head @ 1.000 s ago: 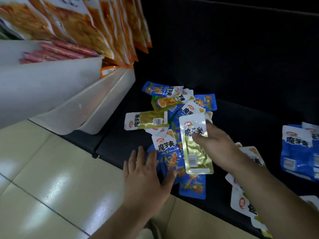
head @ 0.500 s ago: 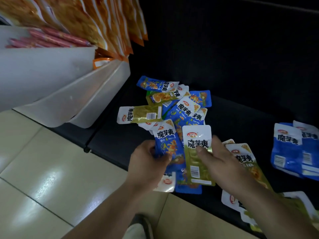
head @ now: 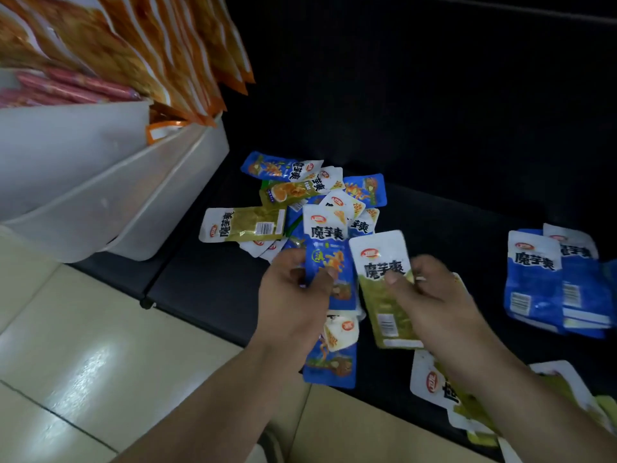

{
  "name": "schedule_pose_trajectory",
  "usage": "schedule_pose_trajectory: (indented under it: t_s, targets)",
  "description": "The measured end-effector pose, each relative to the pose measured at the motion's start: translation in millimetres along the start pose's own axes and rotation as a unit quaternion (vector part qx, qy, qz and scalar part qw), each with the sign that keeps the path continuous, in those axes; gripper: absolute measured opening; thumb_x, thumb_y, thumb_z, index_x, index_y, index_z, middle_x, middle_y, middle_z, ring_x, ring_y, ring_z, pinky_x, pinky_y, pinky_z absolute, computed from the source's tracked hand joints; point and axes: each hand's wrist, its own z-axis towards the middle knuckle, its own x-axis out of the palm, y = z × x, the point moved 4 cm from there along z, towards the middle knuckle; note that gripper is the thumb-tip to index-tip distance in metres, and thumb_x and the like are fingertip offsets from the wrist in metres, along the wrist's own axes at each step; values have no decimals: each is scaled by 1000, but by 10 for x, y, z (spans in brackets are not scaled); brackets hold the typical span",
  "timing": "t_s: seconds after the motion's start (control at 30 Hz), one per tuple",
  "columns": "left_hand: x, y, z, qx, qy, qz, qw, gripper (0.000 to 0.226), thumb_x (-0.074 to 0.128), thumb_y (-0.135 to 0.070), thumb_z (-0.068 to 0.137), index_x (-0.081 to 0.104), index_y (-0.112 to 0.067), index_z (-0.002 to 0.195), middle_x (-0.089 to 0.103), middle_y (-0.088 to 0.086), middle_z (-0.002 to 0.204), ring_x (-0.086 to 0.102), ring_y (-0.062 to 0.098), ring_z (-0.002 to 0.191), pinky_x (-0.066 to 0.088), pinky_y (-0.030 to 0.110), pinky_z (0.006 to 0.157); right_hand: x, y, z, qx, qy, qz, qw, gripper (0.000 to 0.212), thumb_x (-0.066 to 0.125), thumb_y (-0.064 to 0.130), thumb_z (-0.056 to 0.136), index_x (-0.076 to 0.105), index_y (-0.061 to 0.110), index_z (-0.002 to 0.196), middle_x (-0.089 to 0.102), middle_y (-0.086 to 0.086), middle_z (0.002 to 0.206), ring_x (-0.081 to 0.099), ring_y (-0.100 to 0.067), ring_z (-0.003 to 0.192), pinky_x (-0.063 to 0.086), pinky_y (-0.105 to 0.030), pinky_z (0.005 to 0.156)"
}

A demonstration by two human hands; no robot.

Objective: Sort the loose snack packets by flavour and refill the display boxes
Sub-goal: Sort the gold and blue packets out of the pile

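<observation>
A mixed heap of blue and green snack packets (head: 314, 195) lies on a low black shelf (head: 450, 228). My left hand (head: 293, 295) grips a blue packet (head: 329, 259) by its lower half, lifted above the heap. My right hand (head: 430, 292) pinches a green packet (head: 384, 289) beside it, with the white top up. A stack of blue packets (head: 551, 282) lies to the right. Green packets (head: 437, 385) lie under my right forearm. Another blue packet (head: 330, 365) rests at the shelf's front edge.
White plastic display bins (head: 110, 195) stand at the left, holding red sticks (head: 66, 88) and tall orange bags (head: 160, 48). Beige floor tiles (head: 100, 345) run in front of the shelf. The shelf's back is dark.
My left hand went from lying flat on the heap to closing on a blue packet and lifting it. My right hand drew the green packet toward me.
</observation>
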Motion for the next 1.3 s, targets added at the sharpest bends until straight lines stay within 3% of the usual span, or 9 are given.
schedule_pose_trajectory:
  t_s: [0.17, 0.3, 0.4, 0.53, 0.6, 0.7, 1.0, 1.17, 1.3]
  targets:
    - [-41, -210, -126, 47, -15, -49, 998, 19, 76, -14, 94, 67, -25, 106, 80, -4, 90, 79, 16, 79, 66, 42, 71, -291, 69, -158, -6, -58, 47, 997, 26, 67, 29, 98, 57, 46, 114, 77, 14, 95, 76, -13, 78, 63, -40, 72]
    - [177, -320, -226, 10, 25, -86, 996, 19, 76, -17, 93, 67, -27, 106, 81, -4, 91, 80, 18, 77, 63, 38, 61, -592, 37, -299, 33, -35, 60, 997, 50, 65, 13, 97, 55, 55, 123, 77, 19, 97, 75, -28, 93, 61, -51, 88]
    - [530, -307, -330, -18, 77, -74, 994, 17, 76, -17, 93, 68, -24, 106, 81, -3, 92, 80, 19, 78, 61, 38, 64, -997, -102, -426, 37, -76, 61, 995, 53, 65, 11, 97, 53, 57, 123, 77, 19, 91, 73, -25, 95, 58, -37, 78]
    - [1171, -291, -532, -36, 154, -49, 986, 16, 78, -16, 92, 69, -23, 104, 81, 0, 95, 80, 21, 84, 63, 45, 75, -1560, -366, -613, 3, -185, 43, 982, 46, 61, 8, 98, 60, 46, 125, 71, 9, 68, 51, -10, 47, 41, -19, 43]
    - [1474, -305, -596, -25, 187, -28, 982, 18, 78, -17, 92, 70, -24, 107, 81, -2, 95, 80, 18, 83, 62, 37, 69, -1759, -510, -698, -12, -226, 45, 973, 34, 60, 5, 98, 68, 34, 114, 55, 11, 52, 37, -5, 38, 33, -16, 38]
    - [1863, -366, -604, 1, 213, -5, 977, 25, 77, -14, 93, 68, -25, 113, 80, -4, 96, 79, 15, 82, 65, 36, 70, -1940, -621, -808, -23, -263, 16, 964, 27, 62, 8, 97, 70, 31, 108, 59, 6, 56, 44, -5, 36, 34, -12, 37]
    - [2317, -352, -580, 33, 246, 101, 963, 22, 65, -27, 102, 69, -22, 123, 76, -2, 114, 74, 11, 97, 64, 37, 84, -1970, -1036, -1084, -8, -259, 6, 966, 34, 63, 6, 96, 65, 38, 107, 70, 17, 72, 56, -6, 50, 41, -12, 47]
    - [1807, -183, -656, 125, 222, 163, 953, 25, 64, -16, 101, 71, -34, 117, 73, -18, 108, 67, -7, 100, 59, 29, 96, -1824, -1147, -1004, 57, -206, 185, 959, 36, 70, -1, 92, 60, 26, 114, 81, 1, 92, 77, -21, 86, 59, -42, 88]
    - [1504, -90, -705, 176, 192, 177, 949, 25, 64, -14, 101, 73, -34, 113, 72, -21, 106, 64, -11, 102, 55, 13, 89, -1713, -1144, -948, 76, -148, 166, 972, 32, 69, -2, 93, 67, 20, 116, 82, -1, 96, 78, -21, 94, 58, -43, 89]
